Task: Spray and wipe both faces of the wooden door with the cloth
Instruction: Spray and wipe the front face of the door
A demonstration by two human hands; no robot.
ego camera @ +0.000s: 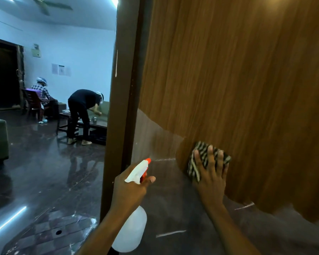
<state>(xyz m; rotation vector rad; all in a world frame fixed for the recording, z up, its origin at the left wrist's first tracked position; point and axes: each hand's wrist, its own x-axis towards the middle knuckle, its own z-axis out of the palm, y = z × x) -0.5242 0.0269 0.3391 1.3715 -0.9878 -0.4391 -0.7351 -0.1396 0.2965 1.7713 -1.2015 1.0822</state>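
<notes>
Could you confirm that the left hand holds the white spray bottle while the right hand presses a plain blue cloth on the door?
The head view shows a black-and-white striped cloth under the right hand, not plain blue.

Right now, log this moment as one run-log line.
left hand: grips spray bottle, nozzle toward door | right hand: presses striped cloth on wooden door | surface: lower area looks hazy

I see wood-grain door (238, 80), lower part dull grey; striped cloth (192, 167) flat on it; white spray bottle (134, 229), red nozzle toward door.
</notes>
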